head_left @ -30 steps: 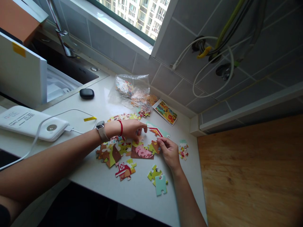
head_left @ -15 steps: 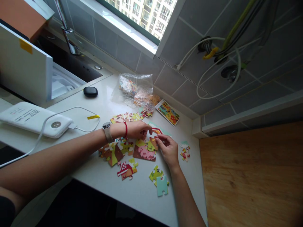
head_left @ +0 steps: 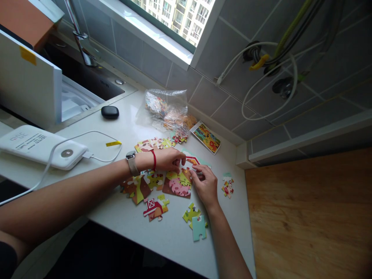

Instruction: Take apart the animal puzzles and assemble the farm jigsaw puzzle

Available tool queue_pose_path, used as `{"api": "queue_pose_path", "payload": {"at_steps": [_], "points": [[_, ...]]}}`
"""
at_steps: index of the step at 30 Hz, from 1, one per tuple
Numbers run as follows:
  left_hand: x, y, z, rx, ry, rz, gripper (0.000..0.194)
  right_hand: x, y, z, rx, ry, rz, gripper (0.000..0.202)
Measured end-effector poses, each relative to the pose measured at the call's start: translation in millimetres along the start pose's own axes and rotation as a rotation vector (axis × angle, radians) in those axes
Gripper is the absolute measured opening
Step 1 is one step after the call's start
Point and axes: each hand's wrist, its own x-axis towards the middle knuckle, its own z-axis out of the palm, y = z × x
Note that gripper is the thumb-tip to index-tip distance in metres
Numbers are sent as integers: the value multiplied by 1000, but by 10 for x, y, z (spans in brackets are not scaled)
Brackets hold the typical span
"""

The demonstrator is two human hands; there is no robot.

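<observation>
Joined puzzle pieces with a pink animal (head_left: 178, 186) lie on the white counter. My left hand (head_left: 173, 159), wearing a watch and a red band, is over their upper edge with fingers curled; its fingertips are too small to read. At their right edge rests my right hand (head_left: 205, 182), thumb and fingers apart, with nothing visible between them. Just above, between and behind the hands, is a section with a red roof outline (head_left: 192, 159). Around them lie a barn piece group (head_left: 155, 208), brown and green pieces (head_left: 139, 188), a light-blue piece (head_left: 199, 228) and a small group (head_left: 228, 186) on the right.
Behind the puzzle sit a clear plastic bag (head_left: 167, 108) of pieces and a picture card (head_left: 205, 137). To the left are a black case (head_left: 110, 112), a white power bank (head_left: 43, 147) with its cable, and a sink (head_left: 84, 73) holding a white box. Cables hang on the tiled wall.
My right hand's fingers have opened slightly and moved off the piece they pinched, which now lies flatter at the top right of the pink-animal section. My left hand has barely moved.
</observation>
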Motion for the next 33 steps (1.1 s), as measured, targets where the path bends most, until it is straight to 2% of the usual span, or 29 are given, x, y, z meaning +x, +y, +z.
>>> {"api": "queue_pose_path", "payload": {"at_steps": [3,8,11,17,20,23,25,29,31,33], "points": [[-14,12,-10,26,45,15,17,-18,9,-50,27,2,13,17],[-32,54,65,84,71,3,33,-34,24,-82,-10,-96,-66,22],[-28,73,98,111,64,-25,34,-34,33,-74,-49,-154,-99,25],[-29,98,58,106,49,-15,22,-29,47,-83,-53,-174,-96,23],[-20,58,60,103,81,21,18,-29,65,-111,-29,-154,-86,24],[-3,5,59,95,141,79,18,-26,71,-146,-3,-149,-99,26],[4,-7,32,86,195,112,20,-24,58,-165,-8,-198,-149,33],[7,32,-74,-22,421,84,20,-41,10,-187,-32,-390,-243,60],[14,54,-122,-152,534,49,19,-60,-6,-192,-58,-503,-252,75],[27,59,-158,-313,595,31,18,-77,-15,-198,-99,-581,-243,82]]}}
